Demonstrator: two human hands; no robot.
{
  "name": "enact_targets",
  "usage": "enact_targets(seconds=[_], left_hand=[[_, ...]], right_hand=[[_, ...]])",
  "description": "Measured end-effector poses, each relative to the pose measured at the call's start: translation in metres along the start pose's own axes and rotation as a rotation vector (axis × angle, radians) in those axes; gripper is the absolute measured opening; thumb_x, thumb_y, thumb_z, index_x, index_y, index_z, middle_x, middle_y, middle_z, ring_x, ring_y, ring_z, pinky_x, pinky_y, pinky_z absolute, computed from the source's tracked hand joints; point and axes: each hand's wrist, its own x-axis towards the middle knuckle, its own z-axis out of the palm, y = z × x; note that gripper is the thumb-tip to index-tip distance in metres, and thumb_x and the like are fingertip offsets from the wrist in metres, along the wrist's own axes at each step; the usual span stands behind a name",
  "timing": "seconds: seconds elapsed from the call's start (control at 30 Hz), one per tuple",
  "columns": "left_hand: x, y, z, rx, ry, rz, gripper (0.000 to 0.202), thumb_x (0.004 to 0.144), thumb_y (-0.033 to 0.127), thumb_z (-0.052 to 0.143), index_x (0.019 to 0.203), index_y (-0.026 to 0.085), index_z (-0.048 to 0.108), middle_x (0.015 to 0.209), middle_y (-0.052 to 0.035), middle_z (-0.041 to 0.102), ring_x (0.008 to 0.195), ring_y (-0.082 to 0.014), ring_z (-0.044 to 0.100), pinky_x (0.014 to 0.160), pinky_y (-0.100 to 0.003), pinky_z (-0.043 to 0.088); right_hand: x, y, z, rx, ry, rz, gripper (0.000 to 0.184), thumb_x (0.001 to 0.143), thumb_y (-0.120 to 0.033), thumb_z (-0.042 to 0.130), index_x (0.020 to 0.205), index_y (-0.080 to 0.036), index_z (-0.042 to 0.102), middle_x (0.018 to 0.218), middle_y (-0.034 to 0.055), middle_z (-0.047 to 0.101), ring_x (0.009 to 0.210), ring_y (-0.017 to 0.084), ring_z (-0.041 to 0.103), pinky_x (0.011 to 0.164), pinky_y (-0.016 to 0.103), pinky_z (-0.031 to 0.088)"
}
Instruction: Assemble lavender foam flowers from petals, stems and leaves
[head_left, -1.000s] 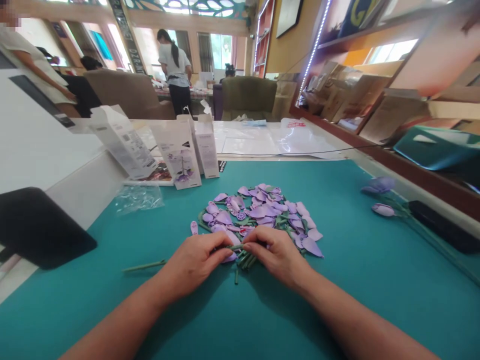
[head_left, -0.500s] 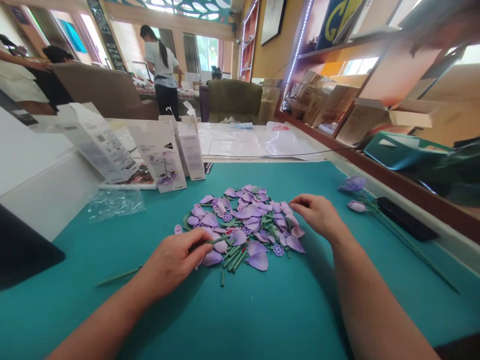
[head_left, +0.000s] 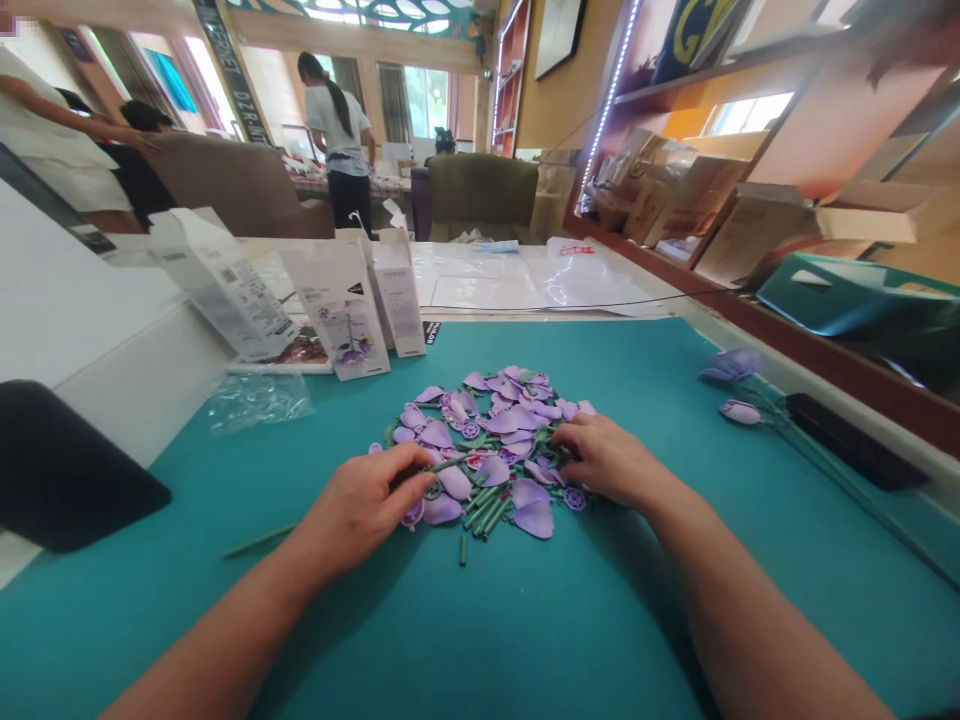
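Note:
A heap of purple petal pieces [head_left: 510, 425] and short green stem pieces [head_left: 484, 513] lies on the teal mat [head_left: 675, 560]. My left hand [head_left: 364, 505] rests at the heap's left edge, fingers curled in a pinch on a thin green stem [head_left: 450, 464]. On the right side of the heap lies my right hand [head_left: 607, 462], its fingers bent down onto the petals; what they hold, if anything, is hidden. A loose green stem [head_left: 259, 541] sits on the mat left of my left hand.
Opened white boxes [head_left: 341, 305] and a crumpled clear bag [head_left: 259, 398] stand at the mat's far left. Two built purple flowers [head_left: 739, 385] and a dark flat object [head_left: 851, 438] lie at the right edge. A black object [head_left: 60, 465] sits at left. People stand far behind.
My right hand left the stem held with the left hand, reached out to the heap's far right, then came back inward onto the petals. My left hand stayed pinching the stem.

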Motion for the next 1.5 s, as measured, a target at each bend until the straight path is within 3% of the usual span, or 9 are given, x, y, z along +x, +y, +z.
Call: enact_targets(seconds=[0.17, 0.37, 0.47, 0.57, 0.67, 0.77, 0.9, 1.17, 1.5], left_hand=[[-0.002, 0.004, 0.0, -0.051, 0.019, 0.019, 0.02, 0.086, 0.032, 0.048, 0.09, 0.02, 0.063, 0.075, 0.0011, 0.067, 0.065, -0.0139, 0.058, 0.062, -0.025, 0.041], [-0.004, 0.003, 0.002, -0.07, 0.03, 0.027, 0.016, 0.083, 0.024, 0.051, 0.093, 0.02, 0.062, 0.083, 0.0004, 0.068, 0.072, -0.0147, 0.06, 0.066, -0.025, 0.043], [-0.004, 0.004, 0.002, -0.077, 0.023, 0.027, 0.017, 0.083, 0.021, 0.051, 0.095, 0.02, 0.062, 0.085, 0.0004, 0.068, 0.074, -0.0145, 0.06, 0.066, -0.025, 0.043], [-0.004, 0.004, 0.003, -0.093, -0.003, 0.021, 0.018, 0.084, 0.02, 0.05, 0.097, 0.02, 0.062, 0.084, 0.0009, 0.067, 0.071, -0.0135, 0.06, 0.065, -0.024, 0.043], [-0.004, 0.004, 0.004, -0.096, -0.007, 0.017, 0.017, 0.085, 0.02, 0.05, 0.097, 0.02, 0.062, 0.083, 0.0005, 0.067, 0.07, -0.0133, 0.06, 0.065, -0.024, 0.043], [-0.005, 0.005, 0.004, -0.098, -0.001, 0.018, 0.016, 0.085, 0.019, 0.051, 0.097, 0.019, 0.062, 0.084, -0.0001, 0.067, 0.073, -0.014, 0.061, 0.066, -0.024, 0.043], [-0.005, 0.005, 0.004, -0.102, 0.001, 0.031, 0.016, 0.085, 0.018, 0.052, 0.097, 0.02, 0.062, 0.085, 0.0001, 0.068, 0.075, -0.0142, 0.061, 0.067, -0.023, 0.044], [-0.005, 0.005, 0.008, -0.125, 0.0, 0.066, 0.016, 0.086, 0.018, 0.052, 0.098, 0.02, 0.063, 0.096, -0.0007, 0.069, 0.084, -0.0149, 0.062, 0.073, -0.023, 0.045], [-0.006, 0.005, 0.011, -0.109, -0.015, 0.095, 0.016, 0.087, 0.019, 0.054, 0.101, 0.02, 0.062, 0.098, -0.0001, 0.07, 0.083, -0.0138, 0.063, 0.076, -0.024, 0.044]], right_hand=[[0.003, 0.001, 0.013, -0.063, 0.065, -0.071, 0.023, 0.071, -0.007, 0.052, 0.084, -0.018, 0.067, 0.085, 0.0088, 0.065, 0.081, 0.023, 0.056, 0.067, 0.03, 0.038], [0.0, 0.003, 0.012, -0.043, 0.199, -0.043, 0.023, 0.071, -0.012, 0.053, 0.086, -0.02, 0.068, 0.082, 0.0077, 0.066, 0.077, 0.023, 0.059, 0.065, 0.031, 0.04], [-0.005, 0.002, 0.002, 0.091, 0.32, 0.071, 0.025, 0.073, -0.018, 0.05, 0.089, -0.023, 0.069, 0.085, 0.0065, 0.067, 0.073, 0.022, 0.06, 0.061, 0.031, 0.041], [-0.008, -0.005, -0.007, 0.388, 0.38, 0.147, 0.03, 0.075, -0.025, 0.048, 0.094, -0.023, 0.071, 0.075, 0.004, 0.066, 0.06, 0.019, 0.057, 0.052, 0.03, 0.039], [-0.007, -0.017, -0.011, 0.754, 0.304, 0.174, 0.035, 0.075, -0.037, 0.053, 0.1, -0.02, 0.071, 0.06, 0.0008, 0.059, 0.049, 0.015, 0.048, 0.043, 0.027, 0.033], [-0.005, -0.032, -0.009, 1.077, 0.241, 0.131, 0.038, 0.069, -0.04, 0.064, 0.099, -0.018, 0.07, 0.063, 0.0009, 0.06, 0.057, 0.016, 0.055, 0.05, 0.028, 0.042], [-0.003, -0.047, 0.0, 1.33, 0.154, 0.091, 0.036, 0.064, -0.041, 0.075, 0.091, -0.018, 0.069, 0.064, 0.0005, 0.061, 0.06, 0.015, 0.059, 0.055, 0.028, 0.048], [-0.002, -0.059, 0.013, 1.525, -0.013, 0.107, 0.034, 0.062, -0.045, 0.08, 0.078, -0.018, 0.068, 0.065, -0.0007, 0.062, 0.057, 0.011, 0.058, 0.055, 0.022, 0.047], [0.0, -0.063, 0.014, 1.557, -0.052, 0.096, 0.031, 0.062, -0.043, 0.081, 0.074, -0.017, 0.068, 0.063, -0.0011, 0.06, 0.056, 0.01, 0.055, 0.054, 0.023, 0.045]])
